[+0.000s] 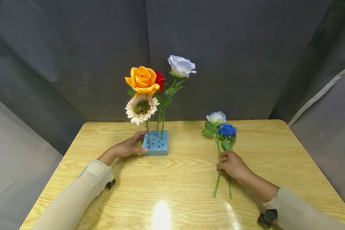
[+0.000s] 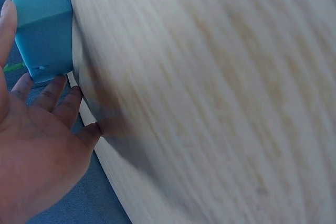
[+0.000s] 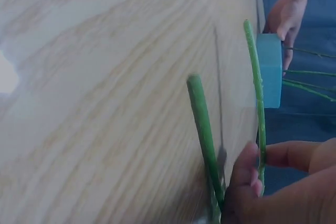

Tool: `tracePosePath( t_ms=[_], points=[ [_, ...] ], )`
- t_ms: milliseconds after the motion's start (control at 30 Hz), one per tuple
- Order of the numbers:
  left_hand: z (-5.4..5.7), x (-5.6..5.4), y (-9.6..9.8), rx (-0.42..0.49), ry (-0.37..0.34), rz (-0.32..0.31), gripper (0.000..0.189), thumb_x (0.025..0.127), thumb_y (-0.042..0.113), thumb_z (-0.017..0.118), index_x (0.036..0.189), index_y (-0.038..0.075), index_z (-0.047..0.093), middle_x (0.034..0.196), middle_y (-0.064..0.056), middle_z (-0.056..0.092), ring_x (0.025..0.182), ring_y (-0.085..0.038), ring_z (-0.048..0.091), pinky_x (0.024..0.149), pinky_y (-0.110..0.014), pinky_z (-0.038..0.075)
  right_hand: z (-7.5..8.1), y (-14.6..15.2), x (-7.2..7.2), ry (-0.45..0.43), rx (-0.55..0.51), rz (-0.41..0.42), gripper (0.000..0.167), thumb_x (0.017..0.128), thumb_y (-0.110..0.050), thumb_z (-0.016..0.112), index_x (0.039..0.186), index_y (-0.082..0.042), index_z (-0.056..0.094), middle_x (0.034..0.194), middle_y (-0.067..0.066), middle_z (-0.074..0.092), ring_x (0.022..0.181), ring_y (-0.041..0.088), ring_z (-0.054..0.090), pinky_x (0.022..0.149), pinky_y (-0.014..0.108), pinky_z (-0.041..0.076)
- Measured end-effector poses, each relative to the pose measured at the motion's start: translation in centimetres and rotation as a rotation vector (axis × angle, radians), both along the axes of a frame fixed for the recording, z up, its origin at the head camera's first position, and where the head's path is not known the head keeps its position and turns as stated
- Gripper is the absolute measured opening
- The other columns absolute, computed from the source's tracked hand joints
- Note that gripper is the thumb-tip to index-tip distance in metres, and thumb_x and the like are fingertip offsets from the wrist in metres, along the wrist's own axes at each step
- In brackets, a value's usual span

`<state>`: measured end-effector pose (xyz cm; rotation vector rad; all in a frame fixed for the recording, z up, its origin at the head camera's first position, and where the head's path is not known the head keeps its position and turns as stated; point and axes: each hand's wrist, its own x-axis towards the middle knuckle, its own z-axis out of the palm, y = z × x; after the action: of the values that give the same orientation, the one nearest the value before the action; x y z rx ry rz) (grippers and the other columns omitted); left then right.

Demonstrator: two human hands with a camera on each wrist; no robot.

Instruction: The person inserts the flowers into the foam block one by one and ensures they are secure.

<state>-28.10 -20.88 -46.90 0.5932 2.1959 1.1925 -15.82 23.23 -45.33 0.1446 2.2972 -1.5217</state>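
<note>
Four flowers point(image 1: 143, 80) stand in pale blue block point(image 1: 156, 152), left of centre on tabletop point(image 1: 189, 179); our left hand point(image 1: 127, 148) rests extended fingers against its left side. Well right, our right hand point(image 1: 233, 164) pinches white rose point(image 1: 217, 118) by stem point(image 1: 217, 185), long axis near-to-far, blue rose point(image 1: 227, 130) just beside.

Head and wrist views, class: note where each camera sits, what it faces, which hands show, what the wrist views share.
Head: on the head, facing forward and down at the table; left hand and right hand show.
Left wrist: on that wrist, facing table and block; left hand shows.
Right wrist: on that wrist, facing a pinched stem; both hands show.
Wrist views share: block, left hand.
</note>
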Motion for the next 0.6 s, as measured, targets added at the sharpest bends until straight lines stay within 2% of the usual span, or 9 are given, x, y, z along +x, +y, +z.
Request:
tracePosePath(
  t_ms=[100, 167, 333, 467, 600],
  points=[
    [0.0, 0.1, 0.0, 0.0, 0.004, -0.003, 0.092, 0.101, 0.025, 0.069, 0.167, 0.019, 0.006, 0.171, -0.018, 0.009, 0.158, -0.04, 0.008, 0.123, -0.066, 0.013, 0.1, 0.2, 0.0, -0.036, -0.085, 0.001, 0.055, 0.098, 0.003, 0.058, 0.144, 0.019, 0.034, 0.085, 0.002, 0.038, 0.074, 0.016, 0.051, 0.071, 0.034, 0.06],
    [0.0, 0.1, 0.0, 0.0, 0.006, -0.007, 0.092, 0.101, 0.025, 0.069, 0.167, 0.018, 0.006, 0.171, -0.019, 0.009, 0.157, -0.041, 0.008, 0.122, -0.066, 0.013, 0.3, 0.4, 0.0, -0.056, -0.14, -0.002, 0.052, 0.1, 0.001, 0.057, 0.144, 0.017, 0.035, 0.093, 0.006, 0.045, 0.083, 0.018, 0.058, 0.074, 0.036, 0.062],
    [0.1, 0.1, 0.0, -0.001, 0.004, -0.004, 0.091, 0.101, 0.025, 0.069, 0.167, 0.018, 0.006, 0.171, -0.019, 0.009, 0.158, -0.041, 0.007, 0.122, -0.066, 0.013, 0.3, 0.8, -0.1, -0.132, -0.315, 0.006, 0.06, 0.106, -0.005, 0.054, 0.153, 0.012, 0.021, 0.122, 0.023, 0.061, 0.102, 0.027, 0.071, 0.083, 0.04, 0.062],
    [0.0, 0.1, 0.0, -0.001, -0.002, 0.0, 0.091, 0.101, 0.025, 0.069, 0.167, 0.02, 0.006, 0.171, -0.018, 0.008, 0.158, -0.039, 0.007, 0.123, -0.066, 0.014, 0.2, 1.2, -0.3, -0.211, -0.481, 0.022, 0.067, 0.107, -0.006, 0.055, 0.159, 0.008, 0.014, 0.125, 0.02, 0.064, 0.106, 0.023, 0.072, 0.089, 0.037, 0.061],
    [-0.1, 0.0, 0.0, 0.007, -0.013, -0.001, 0.091, 0.101, 0.025, 0.069, 0.167, 0.021, 0.005, 0.171, -0.017, 0.008, 0.158, -0.039, 0.006, 0.122, -0.067, 0.015, 0.1, 1.5, -0.3, -0.259, -0.584, 0.055, 0.069, 0.107, -0.008, 0.056, 0.158, 0.011, 0.015, 0.136, 0.019, 0.055, 0.114, 0.021, 0.069, 0.096, 0.035, 0.058]
  ],
)
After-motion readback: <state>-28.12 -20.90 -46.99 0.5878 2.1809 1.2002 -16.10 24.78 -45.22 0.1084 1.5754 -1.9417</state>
